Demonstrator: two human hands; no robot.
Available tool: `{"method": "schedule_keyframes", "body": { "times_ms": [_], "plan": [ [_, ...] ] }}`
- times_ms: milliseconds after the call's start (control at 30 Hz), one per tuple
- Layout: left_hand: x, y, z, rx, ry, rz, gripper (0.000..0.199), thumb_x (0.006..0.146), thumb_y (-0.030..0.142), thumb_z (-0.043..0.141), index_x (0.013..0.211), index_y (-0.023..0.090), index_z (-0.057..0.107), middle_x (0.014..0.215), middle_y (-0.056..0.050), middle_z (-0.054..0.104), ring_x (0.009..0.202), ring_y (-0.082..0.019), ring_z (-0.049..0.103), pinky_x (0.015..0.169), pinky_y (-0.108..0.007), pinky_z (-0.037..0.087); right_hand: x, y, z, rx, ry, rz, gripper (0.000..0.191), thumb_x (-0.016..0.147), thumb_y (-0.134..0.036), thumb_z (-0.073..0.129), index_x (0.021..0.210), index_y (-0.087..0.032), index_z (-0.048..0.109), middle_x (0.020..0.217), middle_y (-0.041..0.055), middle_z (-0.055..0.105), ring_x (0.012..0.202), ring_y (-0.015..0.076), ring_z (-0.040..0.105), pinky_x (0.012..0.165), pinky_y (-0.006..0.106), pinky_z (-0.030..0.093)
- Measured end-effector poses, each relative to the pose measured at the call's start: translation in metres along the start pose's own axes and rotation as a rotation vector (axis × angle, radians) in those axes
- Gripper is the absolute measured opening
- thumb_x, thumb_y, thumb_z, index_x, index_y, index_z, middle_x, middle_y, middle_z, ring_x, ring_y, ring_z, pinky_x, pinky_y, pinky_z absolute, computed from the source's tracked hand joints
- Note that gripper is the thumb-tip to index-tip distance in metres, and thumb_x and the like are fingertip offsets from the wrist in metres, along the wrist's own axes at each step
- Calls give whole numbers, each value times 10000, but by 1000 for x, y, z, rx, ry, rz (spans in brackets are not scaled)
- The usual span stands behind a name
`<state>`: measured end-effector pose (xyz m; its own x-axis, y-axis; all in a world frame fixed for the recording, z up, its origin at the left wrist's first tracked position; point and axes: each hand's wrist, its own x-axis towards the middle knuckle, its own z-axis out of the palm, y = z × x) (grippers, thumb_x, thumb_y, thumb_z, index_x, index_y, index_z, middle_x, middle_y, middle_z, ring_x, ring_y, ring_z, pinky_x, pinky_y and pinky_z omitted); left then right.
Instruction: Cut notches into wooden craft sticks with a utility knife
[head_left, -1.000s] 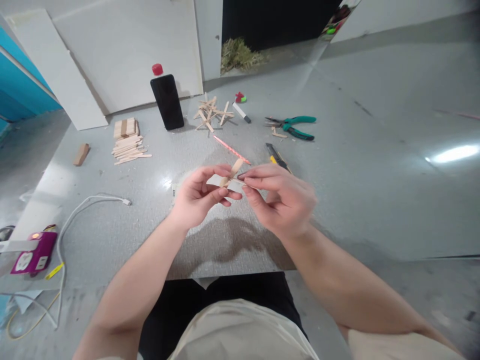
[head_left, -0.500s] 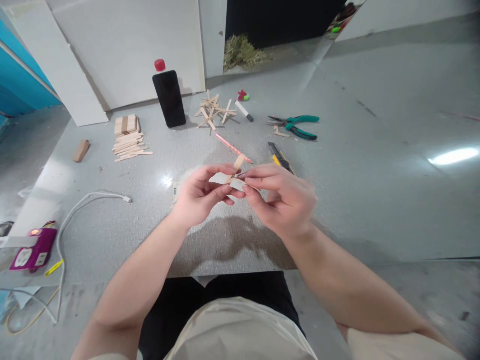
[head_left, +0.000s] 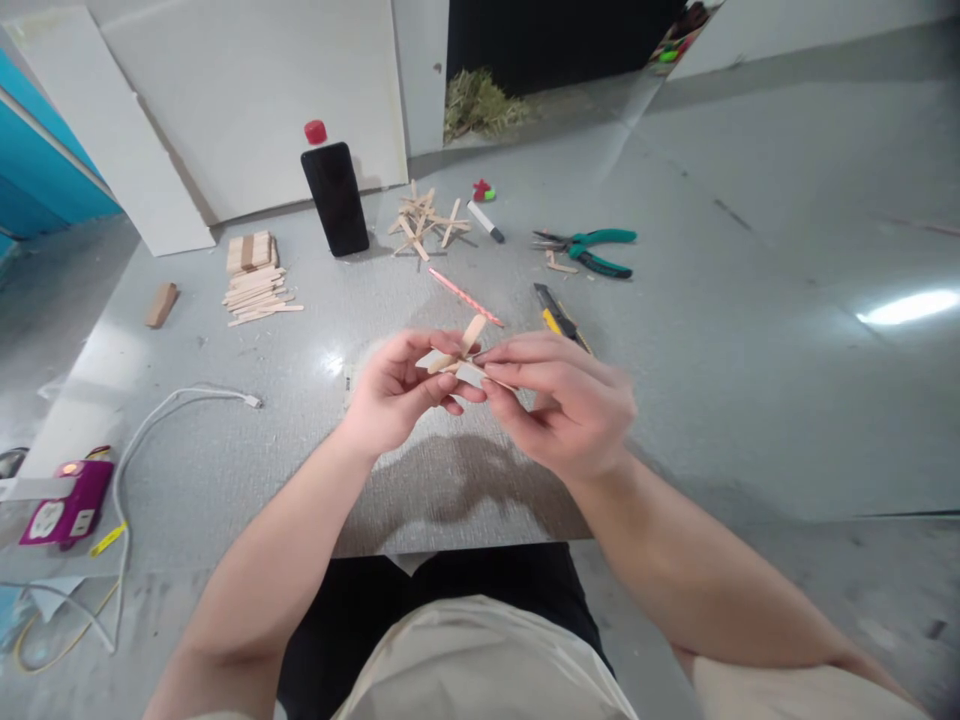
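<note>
Above the table's front part, my left hand (head_left: 405, 385) grips a small assembly of wooden sticks (head_left: 473, 333) with white pieces (head_left: 470, 375) on it, between thumb and fingers. One stick points up and away from me. My right hand (head_left: 559, 395) pinches the right side of the same assembly, its fingertips close to the left ones. Fingers partly hide how the sticks join. Just beyond the hands lie a pink-and-white striped stick (head_left: 465, 297) and a yellow-and-black utility knife (head_left: 559, 315).
Stacked wooden sticks (head_left: 259, 285), a wooden block (head_left: 161, 305) and a white cable (head_left: 180, 390) are on the left. Farther back are a black phone (head_left: 335, 200) before a red-capped bottle (head_left: 316, 132), loose sticks (head_left: 420, 220), a marker (head_left: 486, 221) and green-handled pliers (head_left: 604, 237).
The stick assembly has turned slightly in my hands, and more of its left stick and the white piece now show. Both hands stay in nearly the same place.
</note>
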<state>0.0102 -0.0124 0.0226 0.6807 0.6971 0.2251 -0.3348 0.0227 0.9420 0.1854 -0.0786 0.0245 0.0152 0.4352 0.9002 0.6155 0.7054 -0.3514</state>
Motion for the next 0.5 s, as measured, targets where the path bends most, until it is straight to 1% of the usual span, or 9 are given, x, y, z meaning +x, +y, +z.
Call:
{"method": "schedule_keyframes", "body": {
  "times_ms": [133, 300, 400, 500],
  "plan": [
    [0, -2, -2, 1, 12, -16, 299, 894, 355, 767, 1092, 225, 585, 1273, -52, 669, 757, -80, 747, 609, -140, 583, 1, -1, 0, 12, 2, 1, 278, 827, -83, 713, 1024, -280, 710, 937, 31, 788, 854, 223, 764, 750, 394, 650],
    [1, -5, -5, 13, 25, -35, 312, 896, 359, 764, 1110, 237, 572, 1227, -44, 693, 742, -80, 745, 604, -139, 578, 1, -1, 1, 4, -20, 56, 250, 847, -109, 695, 1028, -279, 713, 959, 27, 780, 873, 215, 755, 777, 385, 641],
    [1, -6, -4, 37, 42, -26, 308, 899, 357, 757, 1120, 238, 578, 1233, -44, 683, 779, -96, 756, 616, -147, 582, 1, 0, 1, 9, -30, 84, 255, 846, -105, 693, 1042, -269, 702, 989, 46, 762, 891, 212, 739, 788, 382, 628],
    [1, -5, -3, 76, 63, -11, 310, 893, 364, 754, 1120, 231, 589, 1246, -47, 666, 841, -130, 769, 627, -159, 589, -1, 3, 2, 57, -34, 166, 241, 840, -174, 697, 1059, -273, 689, 1037, 55, 738, 941, 235, 718, 840, 424, 613]
  ]
}}
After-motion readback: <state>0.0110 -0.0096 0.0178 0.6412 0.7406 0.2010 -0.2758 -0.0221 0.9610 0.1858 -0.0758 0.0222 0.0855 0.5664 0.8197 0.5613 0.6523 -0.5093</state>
